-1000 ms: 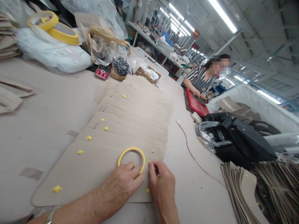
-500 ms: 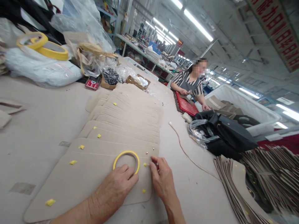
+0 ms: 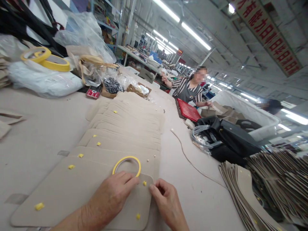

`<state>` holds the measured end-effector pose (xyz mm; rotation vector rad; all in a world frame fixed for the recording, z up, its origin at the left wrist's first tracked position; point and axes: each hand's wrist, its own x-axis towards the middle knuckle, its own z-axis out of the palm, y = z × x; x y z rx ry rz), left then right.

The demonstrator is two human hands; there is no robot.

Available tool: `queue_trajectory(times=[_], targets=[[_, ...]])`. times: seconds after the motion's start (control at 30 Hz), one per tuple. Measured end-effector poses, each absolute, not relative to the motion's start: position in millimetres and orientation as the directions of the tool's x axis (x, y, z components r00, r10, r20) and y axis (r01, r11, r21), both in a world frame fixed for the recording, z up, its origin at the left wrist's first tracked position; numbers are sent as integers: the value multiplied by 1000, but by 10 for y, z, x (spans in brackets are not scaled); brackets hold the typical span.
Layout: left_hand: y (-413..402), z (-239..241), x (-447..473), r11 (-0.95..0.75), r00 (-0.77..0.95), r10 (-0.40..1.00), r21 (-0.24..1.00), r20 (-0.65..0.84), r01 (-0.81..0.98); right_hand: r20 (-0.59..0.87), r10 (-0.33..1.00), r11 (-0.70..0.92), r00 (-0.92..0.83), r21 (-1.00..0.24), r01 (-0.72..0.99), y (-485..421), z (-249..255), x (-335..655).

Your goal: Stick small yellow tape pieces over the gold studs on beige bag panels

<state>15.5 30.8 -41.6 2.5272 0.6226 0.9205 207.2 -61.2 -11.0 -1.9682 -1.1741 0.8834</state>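
My left hand [image 3: 113, 195] is closed on a narrow roll of yellow tape [image 3: 139, 165], which stands up behind my fingers over a beige panel [image 3: 91, 189] with rounded corners. Small yellow tape bits [image 3: 39, 206] are stuck on this front panel. At its right edge, beside one of the yellow bits [image 3: 144, 183], my right hand [image 3: 168, 199] pinches the panel between thumb and forefinger. Behind it, a row of overlapping beige panels [image 3: 130, 128] fans away across the table, some carrying yellow bits and small metal studs [image 3: 148, 160].
Tape rolls [image 3: 57, 63] lie on a plastic bag at left, near a red calculator [image 3: 93, 92]. A cord [image 3: 184, 154], black bags [image 3: 237, 138] and stacked panels [image 3: 274, 183] are at right. Across the table a person [image 3: 189, 88] works by a red board [image 3: 189, 110].
The front panel has slid towards me, with my right hand at its edge, showing more of the panel behind. The person opposite has raised one hand. The view has shifted slightly.
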Motion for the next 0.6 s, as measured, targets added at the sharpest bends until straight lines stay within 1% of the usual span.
queue_trajectory(times=[0.07, 0.1, 0.17, 0.23, 0.3, 0.37, 0.43, 0.47, 0.53, 0.6], targets=[[332, -356, 121, -809, 644, 536, 550, 546, 207, -239, 903, -389, 356, -807, 445, -747, -174, 2079], [341, -327, 103, -787, 623, 556, 590, 550, 182, -232, 902, -394, 365, -786, 476, -806, -208, 2086], [347, -278, 73, -745, 604, 593, 646, 532, 163, -159, 898, -393, 411, -710, 584, -883, -251, 2093], [339, -242, 55, -737, 603, 606, 652, 519, 179, -53, 897, -359, 439, -666, 654, -887, -231, 2067], [323, -220, 50, -752, 610, 600, 625, 518, 208, 55, 920, -237, 387, -710, 663, -823, -153, 2005], [304, -207, 52, -761, 615, 598, 604, 514, 235, 217, 942, -15, 258, -738, 675, -718, -51, 1920], [285, -202, 52, -780, 624, 582, 574, 521, 248, 383, 916, 192, 124, -688, 700, -611, 33, 1836], [276, -204, 50, -798, 625, 563, 553, 541, 241, 437, 897, 260, 70, -649, 715, -567, 57, 1798], [258, -230, 41, -838, 619, 515, 499, 594, 218, 498, 867, 337, -4, -579, 743, -507, 55, 1727], [246, -303, 42, -871, 597, 476, 438, 645, 222, 545, 838, 368, -34, -517, 773, -477, -38, 1659]])
